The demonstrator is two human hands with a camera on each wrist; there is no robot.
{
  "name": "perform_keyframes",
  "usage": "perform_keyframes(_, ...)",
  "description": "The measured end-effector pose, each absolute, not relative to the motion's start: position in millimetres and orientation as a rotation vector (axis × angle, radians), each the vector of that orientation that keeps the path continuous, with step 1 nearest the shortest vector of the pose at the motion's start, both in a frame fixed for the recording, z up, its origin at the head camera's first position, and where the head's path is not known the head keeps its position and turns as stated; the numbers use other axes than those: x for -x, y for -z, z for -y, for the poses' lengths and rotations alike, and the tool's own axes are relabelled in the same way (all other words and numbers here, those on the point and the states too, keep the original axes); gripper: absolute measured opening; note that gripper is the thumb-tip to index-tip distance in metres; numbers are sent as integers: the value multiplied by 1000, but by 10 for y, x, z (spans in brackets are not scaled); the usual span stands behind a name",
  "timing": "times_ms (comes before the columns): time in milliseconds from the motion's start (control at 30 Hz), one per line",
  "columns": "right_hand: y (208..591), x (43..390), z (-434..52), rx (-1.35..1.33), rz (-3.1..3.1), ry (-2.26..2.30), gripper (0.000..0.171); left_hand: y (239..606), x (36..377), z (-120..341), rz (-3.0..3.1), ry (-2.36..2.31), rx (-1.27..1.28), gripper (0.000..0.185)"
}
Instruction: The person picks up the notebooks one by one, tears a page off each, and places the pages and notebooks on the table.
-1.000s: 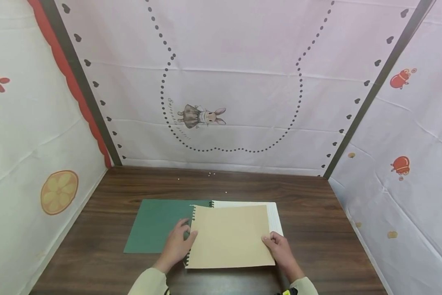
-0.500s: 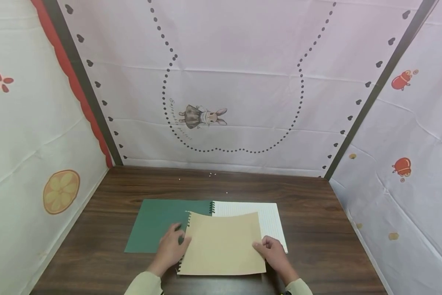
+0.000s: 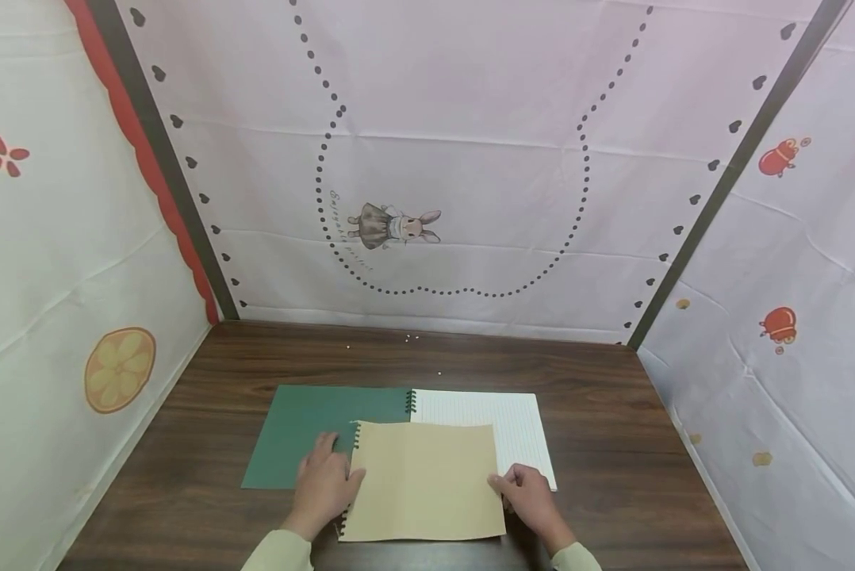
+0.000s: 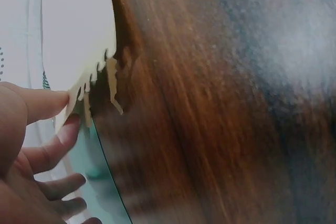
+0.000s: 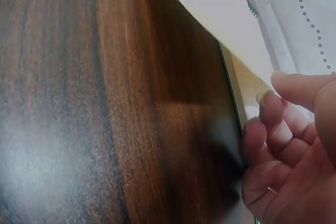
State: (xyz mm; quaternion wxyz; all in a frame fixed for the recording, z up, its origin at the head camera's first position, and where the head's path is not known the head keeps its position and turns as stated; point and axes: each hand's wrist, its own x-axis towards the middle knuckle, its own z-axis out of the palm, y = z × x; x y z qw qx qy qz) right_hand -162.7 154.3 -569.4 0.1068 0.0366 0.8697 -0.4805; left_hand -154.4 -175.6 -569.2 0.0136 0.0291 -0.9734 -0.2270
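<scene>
A spiral notebook lies open on the table, its green cover (image 3: 302, 424) to the left and a white lined page (image 3: 509, 424) to the right. A tan sheet (image 3: 423, 488) with a torn, perforated left edge is held over it, near the table's front. My left hand (image 3: 338, 469) pinches that ragged edge between thumb and forefinger, as the left wrist view shows on the tan sheet (image 4: 84, 40) and left hand (image 4: 65, 111). My right hand (image 3: 502, 481) pinches the sheet's right edge; in the right wrist view the right hand (image 5: 270, 95) has its fingers curled under the tan sheet (image 5: 220, 9).
The dark wooden table (image 3: 613, 412) is walled on three sides by printed cloth, with a rabbit picture (image 3: 392, 226) at the back. A few white crumbs (image 3: 409, 339) lie near the back edge.
Both hands have drawn the tan sheet toward me and a little left, off the spiral binding. More of the lined page now shows.
</scene>
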Motion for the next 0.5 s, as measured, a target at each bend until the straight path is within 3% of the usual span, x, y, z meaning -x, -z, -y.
perform_keyframes(500, 5693, 1649, -1584, -127, -2626, 1389, 27, 5658, 1542, 1822, 3066, 605, -159, 43)
